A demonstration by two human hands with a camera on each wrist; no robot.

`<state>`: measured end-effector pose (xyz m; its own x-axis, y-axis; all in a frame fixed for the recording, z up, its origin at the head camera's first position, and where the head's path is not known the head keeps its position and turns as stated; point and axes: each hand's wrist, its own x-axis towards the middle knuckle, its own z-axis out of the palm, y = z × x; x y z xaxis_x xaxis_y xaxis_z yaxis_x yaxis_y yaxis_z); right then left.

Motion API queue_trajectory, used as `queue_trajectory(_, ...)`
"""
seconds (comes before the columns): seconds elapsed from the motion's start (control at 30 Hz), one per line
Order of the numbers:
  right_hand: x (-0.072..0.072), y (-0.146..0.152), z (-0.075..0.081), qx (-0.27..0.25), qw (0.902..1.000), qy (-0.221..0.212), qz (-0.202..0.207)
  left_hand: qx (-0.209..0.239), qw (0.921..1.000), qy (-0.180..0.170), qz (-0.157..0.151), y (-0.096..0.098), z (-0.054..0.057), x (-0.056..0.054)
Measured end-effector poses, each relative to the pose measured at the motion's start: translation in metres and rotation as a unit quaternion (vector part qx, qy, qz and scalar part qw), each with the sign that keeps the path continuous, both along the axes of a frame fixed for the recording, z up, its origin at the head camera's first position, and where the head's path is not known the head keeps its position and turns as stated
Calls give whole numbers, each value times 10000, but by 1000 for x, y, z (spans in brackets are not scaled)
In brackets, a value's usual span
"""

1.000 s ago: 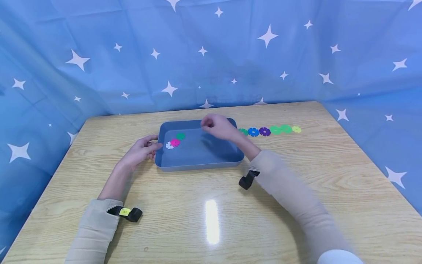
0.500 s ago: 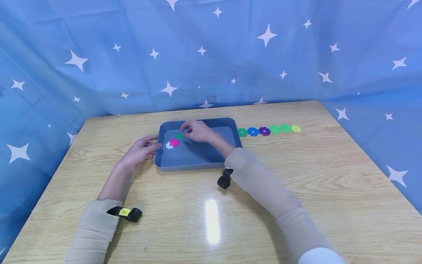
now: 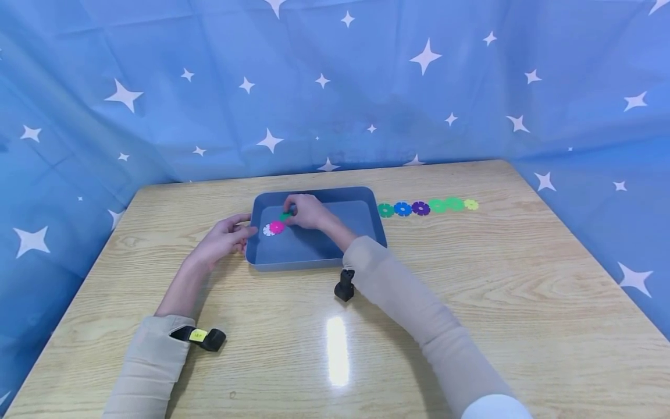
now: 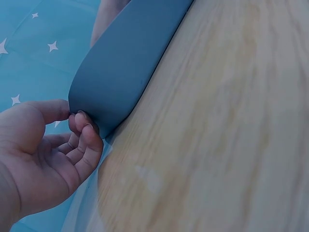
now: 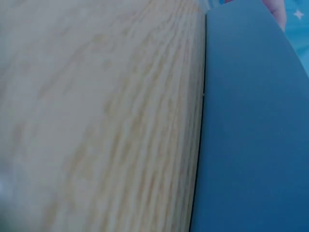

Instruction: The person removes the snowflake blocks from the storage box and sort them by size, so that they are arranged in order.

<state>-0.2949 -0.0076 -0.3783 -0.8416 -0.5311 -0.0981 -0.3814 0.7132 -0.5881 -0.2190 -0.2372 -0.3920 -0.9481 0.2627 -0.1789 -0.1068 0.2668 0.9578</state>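
A shallow blue-grey tray (image 3: 293, 266) stands on the table. My left hand (image 3: 224, 237) grips its left end in the head view; in the left wrist view the thumb is at the rim and the curled fingers (image 4: 91, 150) lie against the outer wall. Inside the tray, my right hand (image 3: 309, 212) pinches a green notched plastic disc (image 3: 285, 217), partly hidden by the fingers. Just below it lies a pink notched disc (image 3: 277, 227), overlapping a white one (image 3: 268, 230). From the right wrist camera, the tray's outer wall (image 5: 251, 121) shows, and the right hand is out of sight.
Right of the tray, a row of notched discs runs along the table: green (image 3: 385, 210), blue (image 3: 402, 209), purple (image 3: 421, 208), two light green (image 3: 446, 205) and a small yellow one (image 3: 471, 204). A blue star-patterned curtain (image 3: 335, 87) hangs behind the wooden table (image 3: 251, 349).
My right hand has moved left across the tray to the green disc and now pinches it. The left hand keeps its hold on the tray's left end.
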Motion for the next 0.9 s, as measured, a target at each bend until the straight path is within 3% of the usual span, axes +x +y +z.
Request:
queue_trajectory(0.2,2,4,2,-154,9997,-71,-165,-21,10000,36,-36,1,1,-1)
queue_trajectory(0.43,3,10,5,-679,9970,-302,-218,19,10000,69,-59,2,2,-1)
queue_trajectory(0.67,5,25,7,-1568,9858,-502,-327,27,10000,15,20,2,-1,1)
queue_trajectory(0.9,10,51,14,-2100,9745,-627,-485,92,9999,102,-5,1,-2,0)
